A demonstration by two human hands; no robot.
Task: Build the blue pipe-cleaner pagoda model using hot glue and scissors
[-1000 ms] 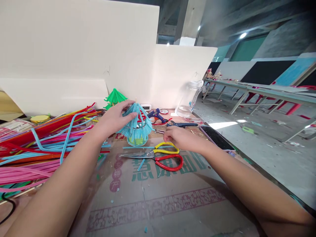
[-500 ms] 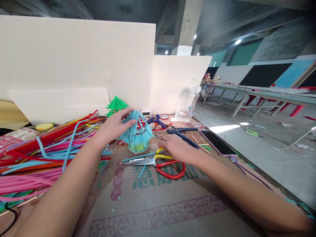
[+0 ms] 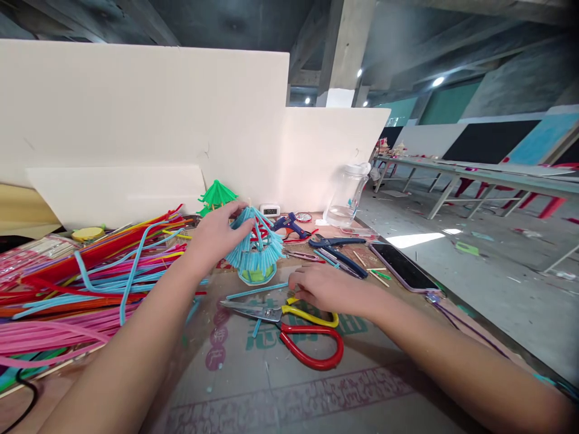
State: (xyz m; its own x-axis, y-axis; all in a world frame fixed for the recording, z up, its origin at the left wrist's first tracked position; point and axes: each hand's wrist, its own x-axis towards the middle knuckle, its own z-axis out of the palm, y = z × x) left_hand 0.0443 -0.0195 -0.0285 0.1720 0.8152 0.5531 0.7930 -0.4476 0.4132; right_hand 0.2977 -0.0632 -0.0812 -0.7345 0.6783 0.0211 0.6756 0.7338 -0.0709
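My left hand (image 3: 222, 232) is closed around the upper part of a small light-blue pagoda model (image 3: 256, 256), thumb toward me. The model has a tiered, umbrella-like roof of blue strips, red pieces inside and a pale-green base, and stands upright on the cardboard. My right hand (image 3: 328, 288), fingers curled, is at the yellow handle of the scissors (image 3: 270, 314); its fingertips are partly hidden. These scissors lie with blades pointing left and their red handle toward me. A light-blue strip (image 3: 256, 291) lies just behind the blades, its right end by my right fingers.
Colourful pipe cleaners (image 3: 85, 301) pile up at left. Behind stand a green pagoda model (image 3: 217, 194), small digital clock (image 3: 270, 210), glue gun (image 3: 291, 226) and clear jug (image 3: 347, 196). Dark-handled pliers (image 3: 341, 250) and a phone (image 3: 404, 267) lie at right, near the table edge. White boards (image 3: 136, 108) rise behind.
The scissors' handles have come toward me and spread wider apart, with my right hand at the yellow one. My left hand stays on the blue pagoda model. The view has shifted slightly.
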